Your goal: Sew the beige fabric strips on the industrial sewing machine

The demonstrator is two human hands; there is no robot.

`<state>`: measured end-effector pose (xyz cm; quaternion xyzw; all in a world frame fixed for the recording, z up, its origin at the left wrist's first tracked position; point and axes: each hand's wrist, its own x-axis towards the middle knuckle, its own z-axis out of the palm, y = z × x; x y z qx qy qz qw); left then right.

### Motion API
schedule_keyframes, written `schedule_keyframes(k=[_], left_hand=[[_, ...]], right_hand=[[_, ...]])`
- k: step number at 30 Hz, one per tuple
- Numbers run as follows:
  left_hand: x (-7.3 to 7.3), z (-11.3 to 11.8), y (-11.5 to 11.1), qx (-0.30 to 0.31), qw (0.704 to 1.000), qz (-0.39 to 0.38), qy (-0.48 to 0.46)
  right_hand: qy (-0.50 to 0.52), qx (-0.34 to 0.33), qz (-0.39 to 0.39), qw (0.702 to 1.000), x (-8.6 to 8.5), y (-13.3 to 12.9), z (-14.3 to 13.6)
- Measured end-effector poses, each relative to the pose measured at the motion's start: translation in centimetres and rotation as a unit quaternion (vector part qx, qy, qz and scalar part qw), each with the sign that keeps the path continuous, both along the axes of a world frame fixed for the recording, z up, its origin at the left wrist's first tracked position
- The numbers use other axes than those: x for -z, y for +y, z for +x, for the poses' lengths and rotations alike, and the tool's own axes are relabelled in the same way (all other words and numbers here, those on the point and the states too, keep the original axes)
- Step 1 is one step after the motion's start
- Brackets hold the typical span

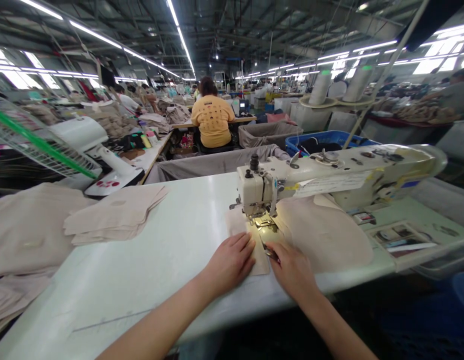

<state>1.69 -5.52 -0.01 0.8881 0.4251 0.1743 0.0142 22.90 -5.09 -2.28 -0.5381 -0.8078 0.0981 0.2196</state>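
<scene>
My left hand [234,257] lies flat, fingers stretched out, on a narrow beige fabric piece [260,265] in front of the sewing machine [254,192]. The piece runs up towards the presser foot [264,222], where the machine's lamp lights it yellow. Just right of it, my right hand [292,265] is closed around a small metal tool [271,253] that looks like thread snips, mostly hidden by the fingers. A larger beige fabric panel [329,240] with a rounded corner lies on the table right of the needle, beside my right hand.
Stacked beige panels [115,212] and a bigger fabric pile [33,225] lie on the table's left side. A white fan [104,155] stands behind them. An accessory tray [400,240] sits at right, thread cones [320,87] behind. A person in yellow [213,120] sits ahead, beyond cloth-lined bins [217,162].
</scene>
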Motion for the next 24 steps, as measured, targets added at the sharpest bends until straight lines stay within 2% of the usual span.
schedule_keyframes(k=[11,16,19,22,24], left_hand=[[0.4,-0.7,-0.2,-0.016,1.000,0.007,0.024],[-1.6,-1.5,-3.2,-0.056,0.997,-0.008,0.051],[-2.7,-1.3,-4.7,-0.058,0.993,-0.056,0.081],[-2.2,-1.7,-3.6,-0.090,0.987,-0.065,0.115],[-1.1,-2.6,-1.6,-0.156,0.980,-0.006,0.120]], right_hand=[[-0.019,0.007,-0.001,1.000,0.0,0.0,-0.1],[-0.015,-0.002,0.009,1.000,0.5,0.1,0.2],[-0.014,0.000,0.004,1.000,0.5,0.2,0.1],[-0.009,-0.004,-0.008,1.000,0.0,0.0,-0.1],[0.005,-0.020,-0.013,1.000,-0.5,-0.2,-0.2]])
